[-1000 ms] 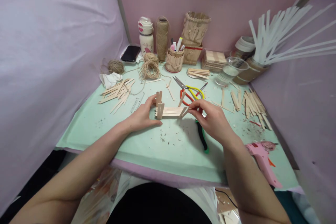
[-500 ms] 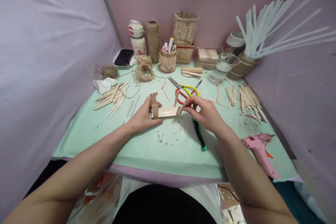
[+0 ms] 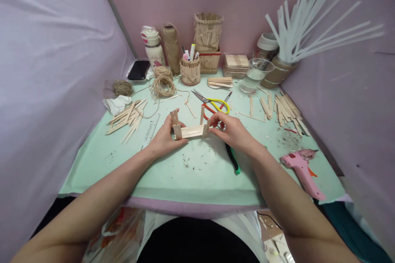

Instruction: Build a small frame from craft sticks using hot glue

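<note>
Evidently, the step in hand at the wide table covered in mint-green sheeting [image 3: 166,178] is a 2-handed adjustment of a small stick assembly. The next move seems to call for 1 hand bracing while the other sets the angle with light pressure.

The bare left hand [image 3: 166,137] is half open in a C shape, thumb in front and fingers behind, supporting the assembly's left end. The bare right hand [image 3: 230,129] is nearly closed; its thumb and index fingertips appear to pinch the right end.

Between the 2 hands is the small open frame of pale flat wooden sticks [image 3: 191,132]; whether it rests on the table cannot be told. Its slatted base is long and narrow. Round-tipped left uprights [image 3: 178,131] stand in 2 pairs, 1 front and 1 rear. The front right uprights [image 3: 205,130] tilt slightly rightward; the slim rear right upright [image 3: 202,115] stands nearly vertical.
</note>
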Demonstrator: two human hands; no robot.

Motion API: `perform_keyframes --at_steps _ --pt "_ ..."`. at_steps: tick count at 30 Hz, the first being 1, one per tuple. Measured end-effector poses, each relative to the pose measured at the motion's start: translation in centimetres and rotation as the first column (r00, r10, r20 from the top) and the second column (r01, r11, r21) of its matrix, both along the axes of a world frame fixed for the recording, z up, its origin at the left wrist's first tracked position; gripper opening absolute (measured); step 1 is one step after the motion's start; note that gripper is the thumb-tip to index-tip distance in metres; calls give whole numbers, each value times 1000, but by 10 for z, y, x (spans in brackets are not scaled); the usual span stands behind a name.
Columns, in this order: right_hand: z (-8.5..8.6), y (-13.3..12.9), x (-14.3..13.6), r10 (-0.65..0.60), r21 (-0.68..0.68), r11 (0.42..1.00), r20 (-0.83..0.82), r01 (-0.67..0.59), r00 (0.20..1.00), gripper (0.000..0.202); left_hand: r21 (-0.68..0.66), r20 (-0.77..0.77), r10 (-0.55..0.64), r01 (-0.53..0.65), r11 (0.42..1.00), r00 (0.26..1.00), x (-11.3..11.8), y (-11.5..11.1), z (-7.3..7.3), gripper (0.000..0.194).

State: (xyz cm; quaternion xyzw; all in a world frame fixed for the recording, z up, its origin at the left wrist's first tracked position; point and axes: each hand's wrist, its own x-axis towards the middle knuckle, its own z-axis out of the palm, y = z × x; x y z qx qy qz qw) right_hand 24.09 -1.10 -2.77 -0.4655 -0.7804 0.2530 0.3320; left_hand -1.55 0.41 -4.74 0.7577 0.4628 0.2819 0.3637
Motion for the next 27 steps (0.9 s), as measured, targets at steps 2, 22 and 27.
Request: perform_keyframes --at_steps 2,22,27 --pt "-3 1 -1 3 -17 1000 42 -2 999 13 -6 5 1 -1 1000 1000 0 0 -1 96" --pt "-17 3 -5 80 22 996 172 -85 982 11 5 64 -40 40 999 997 0 0 -2 94" --pt "-16 3 -5 86 22 996 161 -91 983 9 3 72 -42 42 999 997 0 1 -2 95"
